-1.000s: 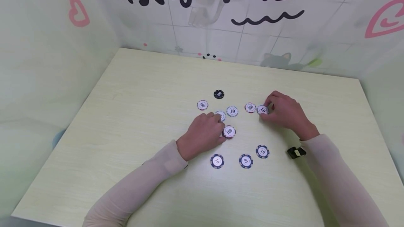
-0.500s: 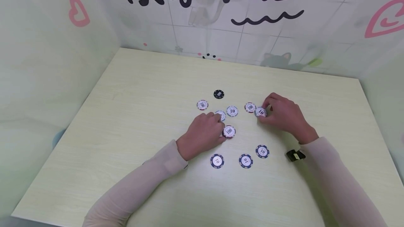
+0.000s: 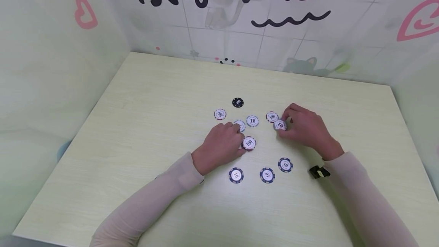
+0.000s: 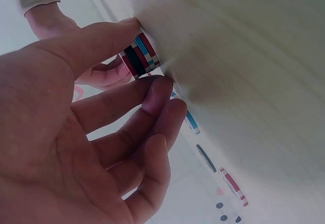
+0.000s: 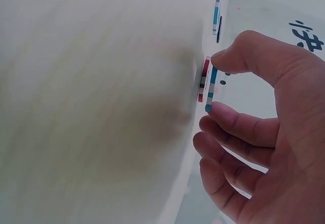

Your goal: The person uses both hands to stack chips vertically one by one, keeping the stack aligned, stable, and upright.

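On the table my left hand (image 3: 219,146) holds a short stack of poker chips (image 3: 249,143) between thumb and fingers. Its top chip reads 100, and red, black and blue edges show on the stack (image 4: 138,55) in the left wrist view. My right hand (image 3: 303,127) pinches a blue-and-white 10 chip (image 3: 280,125) by its rim, thumb on one side and fingertips on the other. This chip (image 5: 211,89) overlaps the edge of a red-rimmed 100 chip (image 3: 272,116). A pale chip (image 3: 241,124) is partly covered by my left fingers, beside another 10 chip (image 3: 252,121).
A black 100 chip (image 3: 238,102) and a red-and-white 100 chip (image 3: 220,114) lie farther back. Three dark blue 10 chips (image 3: 267,175) lie nearer the front. Printed walls (image 3: 219,37) border the table (image 3: 154,87) at the back and sides.
My right hand has moved slightly left and toward the front with the blue-and-white 10 chip, off the right side of the red-rimmed 100 chip. My left hand stays at the stack.
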A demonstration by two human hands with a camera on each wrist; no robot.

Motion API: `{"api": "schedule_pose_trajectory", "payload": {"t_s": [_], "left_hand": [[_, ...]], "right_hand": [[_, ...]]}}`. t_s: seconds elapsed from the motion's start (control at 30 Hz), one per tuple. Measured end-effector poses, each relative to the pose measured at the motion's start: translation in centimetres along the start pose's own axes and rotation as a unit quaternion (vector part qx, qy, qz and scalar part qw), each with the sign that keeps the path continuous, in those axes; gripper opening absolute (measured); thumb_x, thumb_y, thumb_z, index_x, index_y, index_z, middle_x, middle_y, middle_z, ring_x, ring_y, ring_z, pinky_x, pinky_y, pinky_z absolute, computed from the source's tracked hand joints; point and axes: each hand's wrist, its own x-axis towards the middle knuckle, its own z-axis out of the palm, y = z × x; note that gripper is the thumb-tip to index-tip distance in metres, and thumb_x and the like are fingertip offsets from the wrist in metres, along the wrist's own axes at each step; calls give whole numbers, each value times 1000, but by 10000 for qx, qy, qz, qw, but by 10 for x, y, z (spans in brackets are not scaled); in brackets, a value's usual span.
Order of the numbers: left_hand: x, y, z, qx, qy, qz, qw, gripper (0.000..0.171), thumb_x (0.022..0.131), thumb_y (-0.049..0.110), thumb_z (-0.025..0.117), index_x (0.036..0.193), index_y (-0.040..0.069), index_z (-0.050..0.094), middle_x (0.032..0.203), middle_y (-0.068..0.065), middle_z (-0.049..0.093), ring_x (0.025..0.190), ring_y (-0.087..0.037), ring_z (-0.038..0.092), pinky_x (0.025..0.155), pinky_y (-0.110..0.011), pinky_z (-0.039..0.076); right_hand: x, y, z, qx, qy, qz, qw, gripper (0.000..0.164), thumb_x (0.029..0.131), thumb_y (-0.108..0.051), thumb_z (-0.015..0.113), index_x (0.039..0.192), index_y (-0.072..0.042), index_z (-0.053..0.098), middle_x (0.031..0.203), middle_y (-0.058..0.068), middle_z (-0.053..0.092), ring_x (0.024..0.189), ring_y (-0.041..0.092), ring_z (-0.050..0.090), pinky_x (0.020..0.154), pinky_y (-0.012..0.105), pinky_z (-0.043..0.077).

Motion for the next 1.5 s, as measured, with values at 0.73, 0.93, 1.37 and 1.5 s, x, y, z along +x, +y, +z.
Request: {"api": "schedule_pose_trajectory", "payload": {"t_s": [0.73,0.93,1.37,1.5], "left_hand": [[-1,1,-2,-12,-60,-47,10000,30,98,40,86,99,10,87,91,-3,72,72,-18,58,64,-32,52],[-1,1,-3,-43,-126,-76,9999,31,97,41,86,100,10,87,92,-3,72,73,-18,59,65,-32,52],[-1,1,-3,-20,-150,-87,9998,31,98,41,85,101,10,87,92,-4,72,73,-18,58,65,-32,52],[-1,1,-3,10,-173,-74,9998,32,98,42,85,102,10,87,94,-4,73,75,-18,59,66,-32,53]], "right_hand": [[-6,-15,2,-74,224,-576,9981,30,88,-31,84,102,-5,77,120,10,71,94,26,69,67,44,58],[-7,-18,3,-33,217,-638,9977,31,89,-30,85,103,-5,77,121,10,72,95,26,70,65,43,59],[-6,-28,7,-62,254,-917,9954,31,87,-29,84,105,-5,78,125,13,72,101,29,72,66,43,60],[-5,-32,8,-82,210,-937,9953,30,87,-29,83,105,-5,78,127,13,72,108,32,72,70,45,62]]}}
